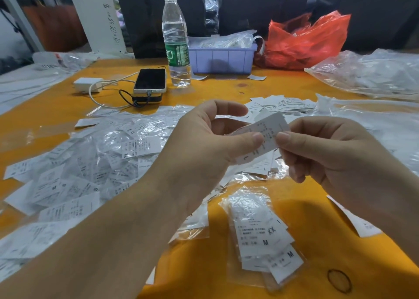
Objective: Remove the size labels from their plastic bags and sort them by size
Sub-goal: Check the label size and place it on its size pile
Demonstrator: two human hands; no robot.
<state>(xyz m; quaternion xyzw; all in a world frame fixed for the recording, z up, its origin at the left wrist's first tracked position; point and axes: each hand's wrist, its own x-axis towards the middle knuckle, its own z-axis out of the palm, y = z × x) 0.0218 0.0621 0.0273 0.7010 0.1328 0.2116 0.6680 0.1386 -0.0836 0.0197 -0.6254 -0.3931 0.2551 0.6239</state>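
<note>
Head view. Lower left of the frame: left forearm, bare, running diagonally up to the left hand (204,144) at centre. Thumb and curled fingers pinch a white size label (263,137), printed "L" at its lower end, held above the worktop (226,283). Right hand (328,151), centre right: thumb and forefinger pinch the same label at its upper right part; remaining fingers curled in. Whether a bag still covers this label cannot be told.

Lower centre right: clear plastic bag (247,205) lying flat on the orange worktop, with a small stack of labels (267,242) marked "M" and "XX" overlapping its lower part. A black elastic band (339,280) lies beside it at lower right.

Left half of the frame: broad heap of bagged labels (90,169), clear film over white slips, sizes "XL", "M" and "S" legible on a few.

Centre, behind the hands: loose labels (278,106) in a low pile; more "L" slips just under the held label.

Upper centre: 1 water bottle (175,38), upright, white cap, green wrapper. Left of it, 1 phone (150,80) face up on a black power bank (147,99), cabled. 1 white charger (87,84) further left.

Upper centre right: lilac plastic tray (223,59) holding bagged stock. Beside it, 1 red plastic bag (306,42). Upper right: large clear bags (367,74) of white slips.
</note>
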